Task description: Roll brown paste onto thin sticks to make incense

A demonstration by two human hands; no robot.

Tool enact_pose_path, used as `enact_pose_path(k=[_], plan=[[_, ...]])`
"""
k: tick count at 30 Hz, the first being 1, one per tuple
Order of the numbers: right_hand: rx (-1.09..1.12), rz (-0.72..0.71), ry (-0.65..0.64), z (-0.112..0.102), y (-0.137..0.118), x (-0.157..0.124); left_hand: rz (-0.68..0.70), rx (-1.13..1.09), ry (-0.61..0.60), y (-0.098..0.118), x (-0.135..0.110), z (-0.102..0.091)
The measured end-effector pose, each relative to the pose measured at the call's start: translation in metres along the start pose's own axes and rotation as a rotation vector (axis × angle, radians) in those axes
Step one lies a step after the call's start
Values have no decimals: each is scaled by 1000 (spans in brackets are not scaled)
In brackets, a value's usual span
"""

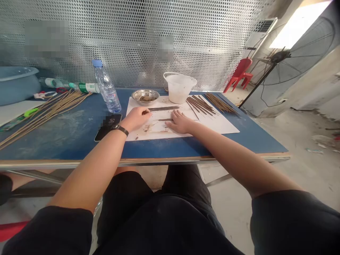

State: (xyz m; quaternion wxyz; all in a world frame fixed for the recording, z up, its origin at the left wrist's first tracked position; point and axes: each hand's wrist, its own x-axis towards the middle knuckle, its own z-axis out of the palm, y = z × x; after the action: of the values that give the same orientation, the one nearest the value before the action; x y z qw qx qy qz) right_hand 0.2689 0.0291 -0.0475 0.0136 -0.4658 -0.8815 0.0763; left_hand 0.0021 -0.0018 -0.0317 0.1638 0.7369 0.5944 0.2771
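My left hand [136, 118] is closed at the left of a white board [223, 125], its fingers curled by a dark brown bit that I cannot make out clearly. My right hand [182, 122] lies flat on the board, fingers stretched out, over the end of a thin brown stick [165, 119]. Behind both hands lie a few dark, thin sticks [166, 108], side by side. A steel bowl [136, 95] with brown stuff in it stands beyond my left hand. Behind my right hand is a white plastic bucket [180, 88].
More dark sticks [202, 104] fan out on the board's right, with a bundle [221, 103] beyond. Left are a water bottle [107, 88], a black phone [108, 127], long pale sticks [50, 111] and a blue basin [17, 85]. A perforated metal panel [127, 42] rises behind the blue table [66, 141].
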Motion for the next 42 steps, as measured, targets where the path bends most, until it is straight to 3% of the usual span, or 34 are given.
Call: enact_pose_path(k=[7,16,21,29,33,37,42], plan=[[-19,-59,76,-11,0,-6,132,109,-108,-1,6,7],[15,-145,30,5,-10,-34,122,50,-214,4,1,3],[-13,-121,-14,5,-16,-50,55,29,-69,0,3,2],[17,64,-45,3,-20,11,14,71,-28,-1,4,-1],[36,77,-24,2,-18,29,15,85,-32,1,4,-1],[21,4,-17,5,-17,8,17,72,-42,-2,6,0],[19,-89,-44,6,-25,-51,-3,43,-35,-4,7,0]])
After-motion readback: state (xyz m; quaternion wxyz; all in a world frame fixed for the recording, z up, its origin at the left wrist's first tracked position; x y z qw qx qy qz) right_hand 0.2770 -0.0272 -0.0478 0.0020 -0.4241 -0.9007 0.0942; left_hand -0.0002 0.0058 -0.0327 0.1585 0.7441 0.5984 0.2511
